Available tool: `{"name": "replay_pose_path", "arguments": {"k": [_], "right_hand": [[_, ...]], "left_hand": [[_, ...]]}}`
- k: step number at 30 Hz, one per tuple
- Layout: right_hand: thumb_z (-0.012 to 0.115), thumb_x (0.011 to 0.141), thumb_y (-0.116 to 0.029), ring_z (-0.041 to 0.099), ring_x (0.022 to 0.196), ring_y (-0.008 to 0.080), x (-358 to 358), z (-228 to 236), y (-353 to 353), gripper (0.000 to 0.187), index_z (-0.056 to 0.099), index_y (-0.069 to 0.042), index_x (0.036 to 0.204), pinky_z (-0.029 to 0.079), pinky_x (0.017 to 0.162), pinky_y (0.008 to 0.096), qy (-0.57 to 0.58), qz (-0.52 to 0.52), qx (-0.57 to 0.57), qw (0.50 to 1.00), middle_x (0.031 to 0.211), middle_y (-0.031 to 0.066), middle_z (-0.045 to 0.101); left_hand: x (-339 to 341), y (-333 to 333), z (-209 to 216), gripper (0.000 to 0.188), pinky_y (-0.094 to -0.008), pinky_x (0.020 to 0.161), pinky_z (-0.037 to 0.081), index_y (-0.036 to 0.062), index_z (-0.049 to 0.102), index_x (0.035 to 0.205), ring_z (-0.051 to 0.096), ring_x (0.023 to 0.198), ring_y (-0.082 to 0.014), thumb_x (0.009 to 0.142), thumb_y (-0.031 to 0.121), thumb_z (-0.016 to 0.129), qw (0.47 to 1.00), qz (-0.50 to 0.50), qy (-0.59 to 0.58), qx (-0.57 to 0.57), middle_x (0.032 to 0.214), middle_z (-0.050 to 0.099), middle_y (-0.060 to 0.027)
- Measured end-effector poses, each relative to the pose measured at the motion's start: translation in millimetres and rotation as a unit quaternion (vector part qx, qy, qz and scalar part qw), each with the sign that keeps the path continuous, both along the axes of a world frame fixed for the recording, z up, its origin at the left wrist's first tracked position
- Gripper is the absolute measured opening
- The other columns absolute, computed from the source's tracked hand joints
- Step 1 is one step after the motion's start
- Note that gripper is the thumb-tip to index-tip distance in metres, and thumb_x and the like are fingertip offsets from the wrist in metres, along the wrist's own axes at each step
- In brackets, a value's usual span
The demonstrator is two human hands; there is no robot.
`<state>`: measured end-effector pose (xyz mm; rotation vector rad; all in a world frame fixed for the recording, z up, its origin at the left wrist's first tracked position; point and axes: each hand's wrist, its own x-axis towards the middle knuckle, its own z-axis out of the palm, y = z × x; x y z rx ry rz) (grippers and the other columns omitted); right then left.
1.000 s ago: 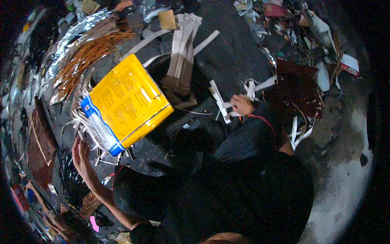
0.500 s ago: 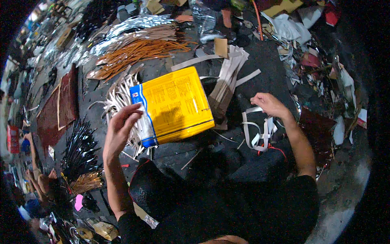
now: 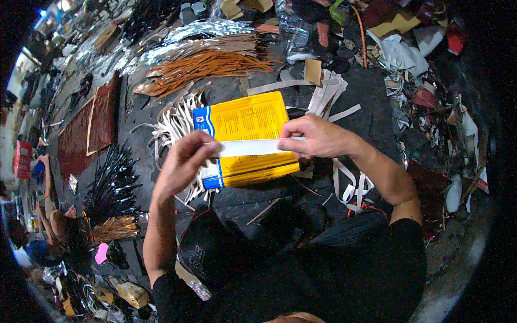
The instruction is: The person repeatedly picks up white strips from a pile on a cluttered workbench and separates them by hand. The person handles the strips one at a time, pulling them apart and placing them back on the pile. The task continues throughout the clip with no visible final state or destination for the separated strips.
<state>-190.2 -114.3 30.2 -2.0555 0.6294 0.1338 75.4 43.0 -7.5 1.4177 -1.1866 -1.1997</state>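
A white strip (image 3: 249, 147) is stretched level between my two hands, above a yellow rectangular can (image 3: 250, 116) with a blue and white end. My left hand (image 3: 186, 157) pinches the strip's left end beside the can's blue band. At the other end, my right hand (image 3: 319, 137) grips it between thumb and fingers, over the can's right edge. Under and left of the can lies a bundle of pale strips (image 3: 175, 121). More white strips (image 3: 351, 185) hang in loose loops near my right knee. Beyond the can, a flat stack of pale strips (image 3: 329, 97) fans out.
Orange-brown strips (image 3: 210, 70) and silvery strips (image 3: 204, 32) lie in bundles at the far side. Black strips (image 3: 110, 183) and a dark red sheet (image 3: 89, 132) are on the left. Scraps (image 3: 420, 97) pile up at right. Another person's leg (image 3: 54, 215) shows far left.
My right hand has moved left from the loose strips to the can and now holds a strip. My left hand has closed on its other end. The whole view has shifted slightly.
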Motion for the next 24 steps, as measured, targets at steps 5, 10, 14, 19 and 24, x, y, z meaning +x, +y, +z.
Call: {"name": "replay_pose_path", "arguments": {"k": [5, 10, 14, 19, 24], "right_hand": [[0.062, 0.091, -0.030, 0.057, 0.062, 0.0093, -71, -7, -31, 0.028, 0.064, -0.002, 0.087, 0.047, 0.056, 0.0266, 0.082, -0.062, 0.027, 0.994, 0.073, 0.0026, 0.062], [0.066, 0.087, -0.026, 0.058, 0.068, 0.0134, -113, -27, -59, 0.024, 0.064, -0.003, 0.094, 0.047, 0.062, 0.0289, 0.126, -0.118, -0.006, 0.985, 0.076, 0.0029, 0.061], [0.068, 0.083, -0.021, 0.060, 0.078, 0.0235, -91, -50, -52, 0.025, 0.064, -0.002, 0.099, 0.048, 0.070, 0.0324, 0.019, 0.009, -0.454, 0.891, 0.085, 0.0098, 0.059], [0.066, 0.085, -0.018, 0.059, 0.097, 0.0307, 42, -64, -5, 0.024, 0.063, -0.002, 0.101, 0.045, 0.088, 0.0387, -0.128, 0.011, -0.241, 0.962, 0.097, 0.0141, 0.060], [0.064, 0.087, -0.019, 0.056, 0.105, 0.0309, 136, -114, 37, 0.023, 0.062, -0.003, 0.104, 0.044, 0.092, 0.0412, -0.262, 0.034, -0.230, 0.937, 0.105, 0.0141, 0.061]], "left_hand": [[53, 31, -48, 0.018, -0.0220, 0.060, 0.042, 0.0042, 0.055, 0.091, 0.056, 0.069, -0.0077, 0.096, 0.021, 0.055, 0.994, 0.101, -0.007, 0.028, 0.078, 0.060, -0.0011], [46, 29, -79, 0.020, -0.0216, 0.057, 0.042, 0.0017, 0.062, 0.099, 0.055, 0.063, -0.0067, 0.093, 0.021, 0.061, 0.986, 0.162, -0.006, 0.036, 0.077, 0.064, -0.0026], [27, 14, -97, 0.027, -0.0225, 0.064, 0.048, 0.0001, 0.061, 0.116, 0.060, 0.069, -0.0088, 0.093, 0.015, 0.060, 0.979, 0.199, 0.030, -0.006, 0.083, 0.067, -0.0061], [29, 27, -112, 0.028, -0.0268, 0.075, 0.053, -0.0021, 0.055, 0.117, 0.065, 0.081, -0.0138, 0.093, 0.012, 0.061, 0.965, 0.236, 0.113, 0.002, 0.090, 0.068, -0.0111], [23, 26, -112, 0.057, -0.0252, 0.073, 0.051, 0.0030, 0.039, 0.138, 0.062, 0.080, -0.0117, 0.088, 0.007, 0.065, 0.961, 0.260, 0.083, -0.042, 0.089, 0.067, -0.0086]]}}
